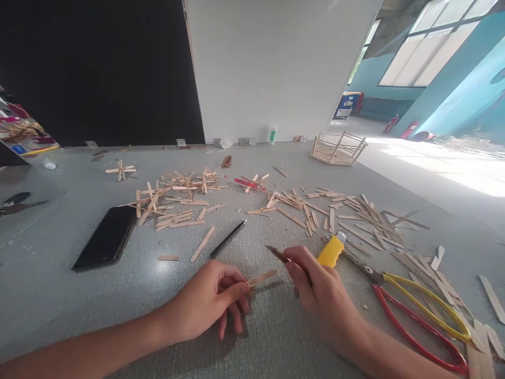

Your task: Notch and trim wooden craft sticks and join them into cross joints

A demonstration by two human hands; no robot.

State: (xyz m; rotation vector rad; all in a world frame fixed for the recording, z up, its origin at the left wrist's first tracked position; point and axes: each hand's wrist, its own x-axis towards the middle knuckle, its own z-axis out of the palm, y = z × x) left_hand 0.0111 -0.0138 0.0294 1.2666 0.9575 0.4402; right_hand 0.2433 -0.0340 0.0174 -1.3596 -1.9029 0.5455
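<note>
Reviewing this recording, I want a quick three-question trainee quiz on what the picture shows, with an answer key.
1. Open question: what does the left hand hold between thumb and fingers?
2. True or false: seen from the camera, the phone lies to the right of the pen.
3. Multiple choice: the handles of the scissors are
A) both yellow
B) one yellow, one red
C) both red

Key:
1. A wooden stick.
2. False; it lies to the left.
3. B
</note>
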